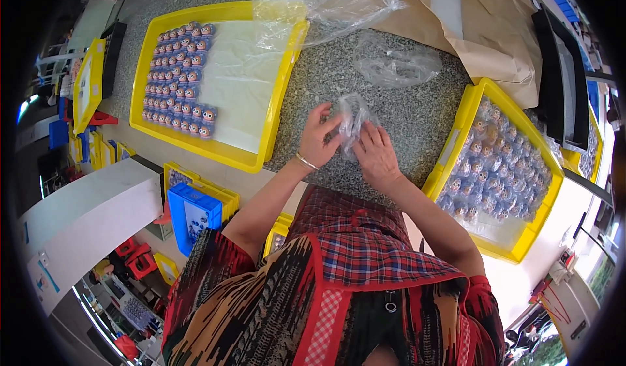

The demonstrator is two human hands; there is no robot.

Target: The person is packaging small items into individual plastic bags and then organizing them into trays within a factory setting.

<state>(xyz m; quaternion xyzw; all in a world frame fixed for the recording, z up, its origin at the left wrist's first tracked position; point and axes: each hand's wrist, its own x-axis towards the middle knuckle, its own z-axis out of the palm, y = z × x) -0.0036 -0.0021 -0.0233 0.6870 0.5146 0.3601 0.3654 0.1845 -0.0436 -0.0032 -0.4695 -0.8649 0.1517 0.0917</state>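
Left hand [318, 136], fingers parted, and right hand [378, 157], its grip unclear, touch crinkled clear plastic [353, 119] above a speckled counter [417, 121] between yellow trays [282, 102].

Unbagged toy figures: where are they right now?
In the head view, the unbagged figures are in rows in the left part of the large yellow tray at upper left, to the left of the left hand.

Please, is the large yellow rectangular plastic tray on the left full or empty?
The tray is partly full: small blue and pink figurines cover its left part in rows, while white lining shows bare beside them.
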